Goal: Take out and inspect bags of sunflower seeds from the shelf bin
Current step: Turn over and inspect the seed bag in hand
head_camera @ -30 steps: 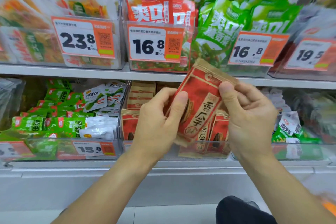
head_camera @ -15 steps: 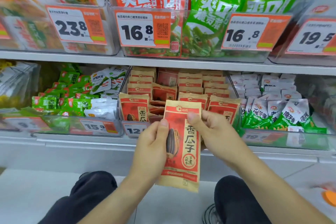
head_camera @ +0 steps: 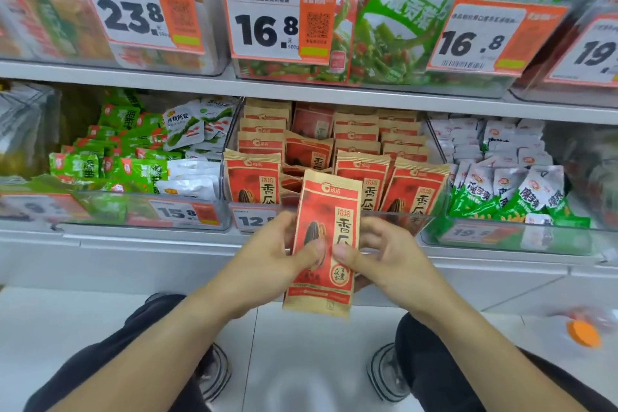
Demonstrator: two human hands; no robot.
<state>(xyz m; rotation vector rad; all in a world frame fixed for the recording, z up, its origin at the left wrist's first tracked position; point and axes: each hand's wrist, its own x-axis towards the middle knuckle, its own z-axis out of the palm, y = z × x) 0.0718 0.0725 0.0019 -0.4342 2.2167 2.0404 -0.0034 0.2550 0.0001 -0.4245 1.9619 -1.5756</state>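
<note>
A red and tan bag of sunflower seeds (head_camera: 326,207) stands upright in front of the lower shelf, its printed face toward me. My left hand (head_camera: 267,261) pinches its left side with the thumb on the front. My right hand (head_camera: 384,257) pinches its right side the same way. Behind the held bag, a clear shelf bin (head_camera: 424,221) holds several more such bags (head_camera: 361,177) in upright rows.
Neighbouring bins hold green and white snack packs on the left (head_camera: 133,164) and white and green packs on the right (head_camera: 511,184). The upper shelf (head_camera: 200,84) carries bins with price tags. An orange object (head_camera: 583,333) lies on the floor at right. My knees and shoes show below.
The bag came down from in front of the upper shelf, went from tilted to upright, and sits lower before the bin. Both hands shifted their grip toward the bag's middle.
</note>
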